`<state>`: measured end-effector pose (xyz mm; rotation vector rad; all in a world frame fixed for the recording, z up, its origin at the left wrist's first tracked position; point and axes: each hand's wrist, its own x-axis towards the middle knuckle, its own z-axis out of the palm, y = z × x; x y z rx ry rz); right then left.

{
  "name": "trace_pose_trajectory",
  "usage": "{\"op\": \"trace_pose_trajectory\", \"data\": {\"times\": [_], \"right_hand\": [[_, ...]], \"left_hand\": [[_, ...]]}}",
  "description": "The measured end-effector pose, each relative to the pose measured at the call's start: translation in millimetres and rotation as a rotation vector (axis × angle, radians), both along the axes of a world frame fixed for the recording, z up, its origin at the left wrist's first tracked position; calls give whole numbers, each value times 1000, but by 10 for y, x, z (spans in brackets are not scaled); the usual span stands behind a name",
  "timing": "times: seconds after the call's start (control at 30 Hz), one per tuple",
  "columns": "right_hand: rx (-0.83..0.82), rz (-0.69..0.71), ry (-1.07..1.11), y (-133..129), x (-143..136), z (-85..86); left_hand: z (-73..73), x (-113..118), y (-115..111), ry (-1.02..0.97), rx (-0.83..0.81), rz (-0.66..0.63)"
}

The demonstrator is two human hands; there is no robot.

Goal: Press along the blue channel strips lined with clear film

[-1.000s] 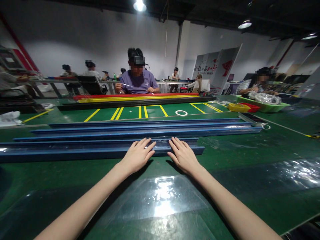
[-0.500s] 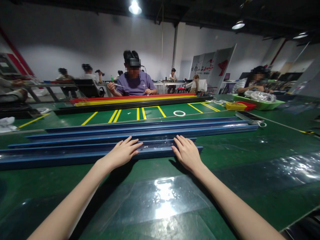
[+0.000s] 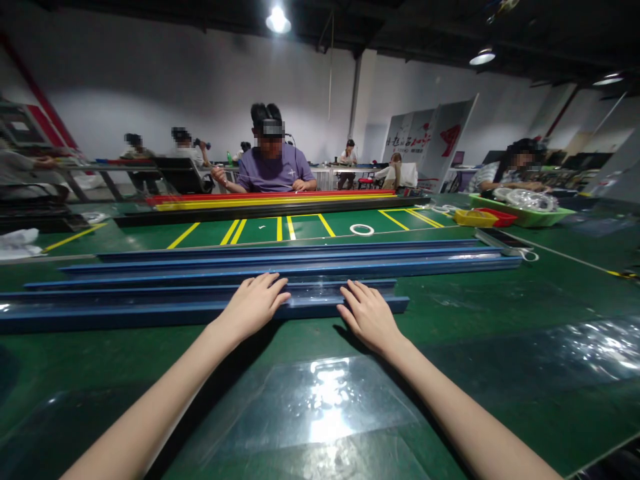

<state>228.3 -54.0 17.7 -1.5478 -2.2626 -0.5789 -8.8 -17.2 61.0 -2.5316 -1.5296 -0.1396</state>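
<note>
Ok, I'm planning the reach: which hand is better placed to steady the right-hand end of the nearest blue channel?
Right, I'd judge: the right hand is near that end of the nearest blue channel, while the left hand sits farther left.

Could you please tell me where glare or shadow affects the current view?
Head view: bright glare hides part of the clear plastic sheet; dark shadows fall beside the left hand and right hand.

I'd call this a workshop: green-topped workbenches point(image 3: 465, 307) carry long coloured channels point(image 3: 300, 257) and parts bins point(image 3: 477, 217). I see seated people point(image 3: 277, 167) at benches under hanging lamps point(image 3: 279, 20).
</note>
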Motion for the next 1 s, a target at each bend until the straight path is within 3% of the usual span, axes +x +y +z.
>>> {"op": "trace_pose_trajectory", "data": {"times": [0.2,0.4,0.63,1.0], "right_hand": [[-28,151,-26,-13,-22,-15],[16,94,31,20,39,13],[85,-72,135,72,138,34],[58,-176,155,94,176,-4]], "left_hand": [[-152,133,-38,-73,-63,-95],[-214,88,-6,-29,-166,-37],[-134,-58,59,-29,-319,21],[16,-338,163,81,-351,73]]}}
